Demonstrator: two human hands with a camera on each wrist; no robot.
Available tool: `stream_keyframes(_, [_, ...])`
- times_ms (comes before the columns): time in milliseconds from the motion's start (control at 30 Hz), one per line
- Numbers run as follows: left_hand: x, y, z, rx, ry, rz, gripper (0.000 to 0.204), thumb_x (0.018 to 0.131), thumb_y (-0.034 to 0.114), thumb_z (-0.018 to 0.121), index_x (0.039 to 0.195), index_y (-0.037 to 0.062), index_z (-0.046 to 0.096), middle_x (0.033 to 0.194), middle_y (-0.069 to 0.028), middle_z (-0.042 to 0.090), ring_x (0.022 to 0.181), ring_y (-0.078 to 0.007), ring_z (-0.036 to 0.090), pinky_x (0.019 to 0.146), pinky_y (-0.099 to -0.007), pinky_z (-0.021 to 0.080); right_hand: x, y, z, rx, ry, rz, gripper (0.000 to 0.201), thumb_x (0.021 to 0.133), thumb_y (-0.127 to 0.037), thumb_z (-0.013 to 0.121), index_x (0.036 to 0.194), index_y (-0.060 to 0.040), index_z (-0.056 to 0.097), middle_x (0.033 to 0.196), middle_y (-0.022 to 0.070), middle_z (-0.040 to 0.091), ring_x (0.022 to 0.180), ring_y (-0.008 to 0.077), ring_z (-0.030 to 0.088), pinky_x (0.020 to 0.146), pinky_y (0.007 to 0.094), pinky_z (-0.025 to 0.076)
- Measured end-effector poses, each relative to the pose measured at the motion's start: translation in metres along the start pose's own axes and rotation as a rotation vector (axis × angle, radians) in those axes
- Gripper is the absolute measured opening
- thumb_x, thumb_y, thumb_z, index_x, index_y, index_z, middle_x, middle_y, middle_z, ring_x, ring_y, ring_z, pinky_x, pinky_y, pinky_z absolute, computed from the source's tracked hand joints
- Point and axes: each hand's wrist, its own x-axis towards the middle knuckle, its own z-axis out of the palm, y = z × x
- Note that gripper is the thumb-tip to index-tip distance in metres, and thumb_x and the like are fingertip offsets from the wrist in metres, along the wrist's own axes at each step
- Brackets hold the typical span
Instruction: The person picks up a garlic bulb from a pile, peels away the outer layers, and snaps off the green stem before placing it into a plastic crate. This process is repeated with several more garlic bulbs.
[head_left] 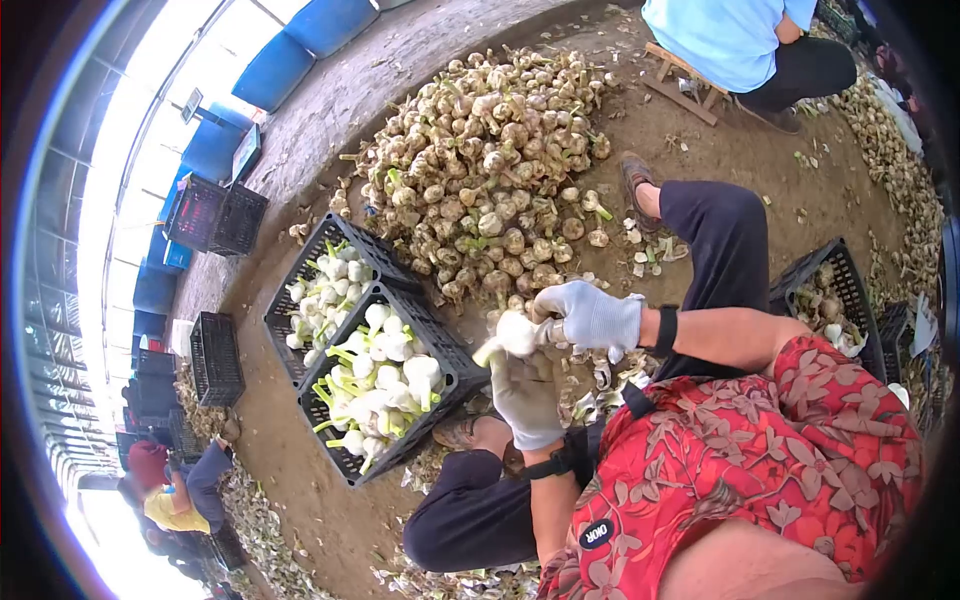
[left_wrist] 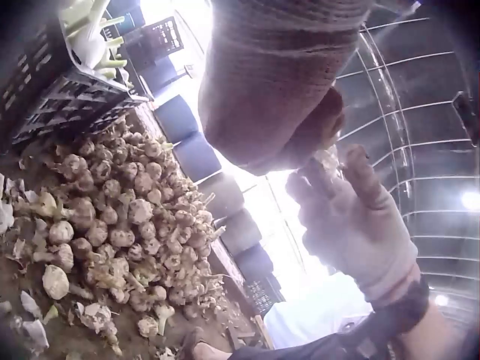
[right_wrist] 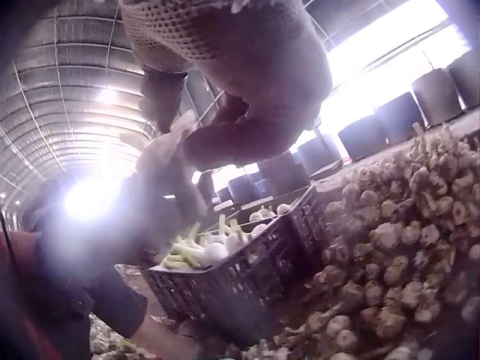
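A white garlic bulb [head_left: 517,333] with a short pale-green stem is held between both gloved hands in the head view. My left hand [head_left: 528,400], below it, grips the bulb near its stem. From the right, my right hand [head_left: 595,318] pinches the bulb's other side with bent fingers. Both hands wear light knit gloves and dark wrist straps. In the left wrist view the right hand [left_wrist: 360,232] meets the left hand [left_wrist: 281,82], whose bulk mostly hides the bulb. Just ahead lies a large heap of unpeeled garlic [head_left: 490,170].
Beside my left hand stands a black crate [head_left: 455,385] of white garlic with green stems, a second crate [head_left: 280,325] behind it. Another crate [head_left: 860,300] is at the right. A person in blue [head_left: 715,45] sits on a wooden stool [head_left: 680,92]. Garlic skins litter the dirt floor.
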Motion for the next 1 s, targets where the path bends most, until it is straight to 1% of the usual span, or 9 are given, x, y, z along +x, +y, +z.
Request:
stream_keyframes(167, [0.003, -0.008, -0.02, 0.176, -0.186, 0.117, 0.053, 0.099, 0.047, 0.043, 0.136, 0.0085, 0.046, 0.111, -0.008, 0.063, 0.09, -0.0172, 0.061, 0.075, -0.0309, 0.051, -0.016, -0.01, 0.027, -0.372, 0.027, -0.405, 0.019, 0.076, -0.016, 0.068, 0.09, -0.0053, 0.06, 0.083, 0.0132, 0.059, 0.078, 0.0348, 0.061, 0.066, 0.0418, 0.049])
stream_keyframes(267, [0.008, -0.008, -0.015, 0.103, 0.137, 0.008, 0.054, 0.098, 0.048, 0.044, 0.133, 0.0074, 0.049, 0.103, -0.0068, 0.064, 0.078, -0.0168, 0.06, 0.067, -0.0278, 0.049, -0.017, -0.001, 0.028, -0.205, -0.001, -0.516, 0.016, 0.076, -0.013, 0.068, 0.085, -0.0036, 0.059, 0.079, 0.0109, 0.058, 0.074, 0.0296, 0.061, 0.063, 0.0386, 0.049])
stream_keyframes(367, [0.013, -0.006, -0.039, 0.098, 0.01, 0.003, 0.05, 0.099, 0.045, 0.042, 0.128, 0.0055, 0.052, 0.1, -0.0074, 0.065, 0.068, -0.0168, 0.056, 0.056, -0.0278, 0.045, -0.009, -0.007, -0.001, 0.274, -0.025, 0.001, 0.012, 0.082, -0.009, 0.068, 0.089, -0.0005, 0.063, 0.076, 0.0023, 0.062, 0.072, 0.0082, 0.055, 0.063, 0.0262, 0.047])
stream_keyframes(533, [0.014, 0.0, -0.035, -0.023, -0.116, -0.029, 0.05, 0.095, 0.046, 0.044, 0.124, 0.0079, 0.056, 0.106, -0.0114, 0.065, 0.057, -0.016, 0.042, 0.049, -0.0288, 0.033, 0.0, 0.003, -0.039, 0.532, 0.213, 0.222, 0.012, 0.086, -0.007, 0.062, 0.094, 0.0018, 0.062, 0.071, -0.0002, 0.059, 0.072, 0.0069, 0.056, 0.06, 0.0235, 0.046])
stream_keyframes(567, [0.014, 0.004, -0.034, -0.083, -0.152, -0.019, 0.05, 0.093, 0.046, 0.045, 0.125, 0.0081, 0.056, 0.108, -0.0118, 0.065, 0.057, -0.0154, 0.039, 0.049, -0.0283, 0.031, -0.007, -0.008, -0.051, 0.4, 0.13, 0.237, 0.019, 0.085, -0.013, 0.066, 0.099, -0.0008, 0.063, 0.08, 0.005, 0.062, 0.074, 0.015, 0.063, 0.06, 0.03, 0.05])
stream_keyframes(667, [0.016, 0.011, -0.037, -0.204, -0.271, 0.002, 0.053, 0.089, 0.043, 0.049, 0.127, 0.0073, 0.056, 0.114, -0.0122, 0.064, 0.057, -0.0145, 0.032, 0.053, -0.0284, 0.029, -0.021, -0.003, -0.049, -0.722, -0.402, -0.15, 0.034, 0.084, -0.025, 0.067, 0.11, -0.0037, 0.062, 0.094, 0.0126, 0.065, 0.084, 0.0298, 0.067, 0.069, 0.0408, 0.054])
stream_keyframes(700, [0.015, 0.012, -0.036, -0.209, -0.26, 0.018, 0.052, 0.089, 0.043, 0.049, 0.127, 0.0074, 0.056, 0.114, -0.0121, 0.064, 0.057, -0.0146, 0.032, 0.054, -0.0287, 0.029, -0.025, -0.005, -0.04, -0.812, -0.54, 0.006, 0.046, 0.078, -0.032, 0.069, 0.116, -0.0074, 0.06, 0.11, 0.0168, 0.06, 0.097, 0.037, 0.063, 0.078, 0.0472, 0.052])
stream_keyframes(800, [0.013, 0.008, -0.033, -0.165, -0.189, 0.081, 0.052, 0.09, 0.039, 0.049, 0.128, 0.0048, 0.056, 0.112, -0.0111, 0.064, 0.067, -0.0168, 0.046, 0.063, -0.0316, 0.038, -0.028, -0.01, -0.024, -0.535, -0.175, -0.262, 0.047, 0.076, -0.031, 0.071, 0.116, -0.0072, 0.059, 0.11, 0.0156, 0.059, 0.097, 0.0354, 0.063, 0.079, 0.0447, 0.052])
stream_keyframes(1000, [0.003, -0.001, -0.008, 0.259, -0.008, 0.328, 0.043, 0.096, 0.03, 0.045, 0.126, 0.0002, 0.055, 0.107, -0.0124, 0.064, 0.091, -0.0218, 0.061, 0.085, -0.0373, 0.05, -0.009, -0.026, 0.029, -0.314, 0.104, -0.238, 0.026, 0.071, -0.02, 0.073, 0.091, -0.0079, 0.063, 0.091, 0.0089, 0.06, 0.082, 0.0313, 0.063, 0.07, 0.0392, 0.051])
